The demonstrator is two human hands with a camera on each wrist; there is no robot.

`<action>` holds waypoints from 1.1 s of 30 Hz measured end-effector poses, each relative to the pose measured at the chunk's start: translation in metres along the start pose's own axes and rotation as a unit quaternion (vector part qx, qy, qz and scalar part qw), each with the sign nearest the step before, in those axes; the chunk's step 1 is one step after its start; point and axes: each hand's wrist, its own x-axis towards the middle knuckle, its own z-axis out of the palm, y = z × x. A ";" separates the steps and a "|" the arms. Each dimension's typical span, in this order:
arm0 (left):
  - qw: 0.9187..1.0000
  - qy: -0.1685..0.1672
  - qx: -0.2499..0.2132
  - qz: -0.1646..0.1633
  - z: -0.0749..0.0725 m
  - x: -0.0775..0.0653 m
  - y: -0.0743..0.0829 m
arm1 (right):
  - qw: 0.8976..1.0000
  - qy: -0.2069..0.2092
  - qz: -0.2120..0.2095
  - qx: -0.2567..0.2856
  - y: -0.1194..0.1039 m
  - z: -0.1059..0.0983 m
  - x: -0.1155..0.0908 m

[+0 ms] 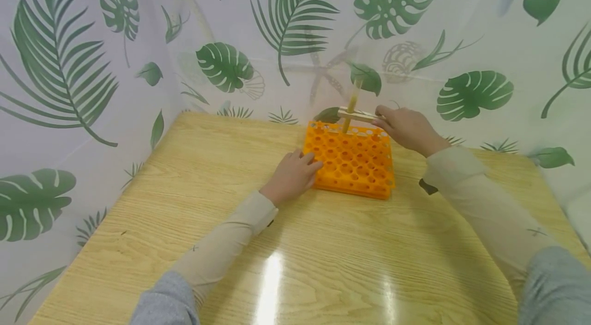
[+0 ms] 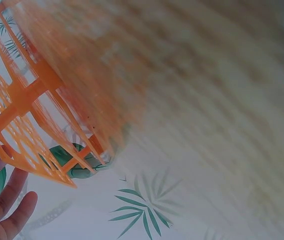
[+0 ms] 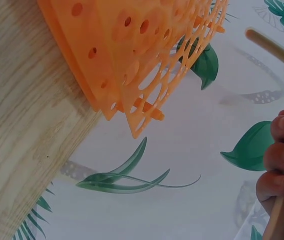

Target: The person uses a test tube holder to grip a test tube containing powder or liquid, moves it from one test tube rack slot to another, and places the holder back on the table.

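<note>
Head view: one orange multi-hole test tube rack (image 1: pixel 353 189) on one wood-grain table (image 1: pixel 221 161). One left hand (image 1: pixel 293 175) touches the rack's left edge. One right hand (image 1: pixel 408 129) clamps the handle of one wooden test tube holder (image 1: pixel 362 116); this carries one tilted tube (image 1: pixel 353 102) at the rack's rear row, insertion unclear. Two pale sleeves (image 1: pixel 217 243) bear small dark marks, unreadable. One dark object (image 1: pixel 428 187) is partly hidden.

Left wrist view: fingers at rack edge, pinch undeterminable; large area blurred.

Right wrist view: fingers wrapped round holder; holder and tube cut off.
</note>
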 end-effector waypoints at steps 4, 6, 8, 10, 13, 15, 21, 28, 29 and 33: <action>1.000 -0.004 0.003 -0.002 0.000 0.000 0.000 | 1.000 0.002 0.001 -0.002 0.001 0.002 0.003; 1.000 -0.004 0.002 -0.002 -0.001 0.001 0.000 | 1.000 0.002 0.001 -0.004 0.002 0.004 0.005; 1.000 -0.005 0.001 -0.003 -0.001 0.001 0.000 | 1.000 0.002 0.001 -0.002 0.002 0.005 0.007; 1.000 -0.006 -0.001 -0.003 -0.002 0.001 0.000 | 1.000 0.000 0.002 0.002 0.002 0.007 0.007; 1.000 -0.008 -0.005 -0.003 -0.001 0.001 0.001 | 1.000 -0.006 0.006 0.008 0.002 0.009 0.008; 1.000 -0.007 -0.005 -0.003 -0.001 0.001 0.001 | 1.000 -0.009 0.012 0.008 0.003 0.011 0.009; 1.000 0.001 -0.001 0.000 0.000 0.001 0.000 | 1.000 -0.008 0.017 0.009 0.005 0.019 0.013; 1.000 0.009 -0.001 0.005 0.000 0.001 0.000 | 1.000 -0.013 0.019 0.011 0.009 0.027 0.015; 1.000 0.009 -0.002 0.005 0.000 0.001 0.000 | 1.000 -0.013 0.020 0.010 0.010 0.028 0.015; 1.000 0.007 -0.004 0.001 -0.001 0.001 0.000 | 1.000 -0.011 0.024 0.013 0.011 0.032 0.016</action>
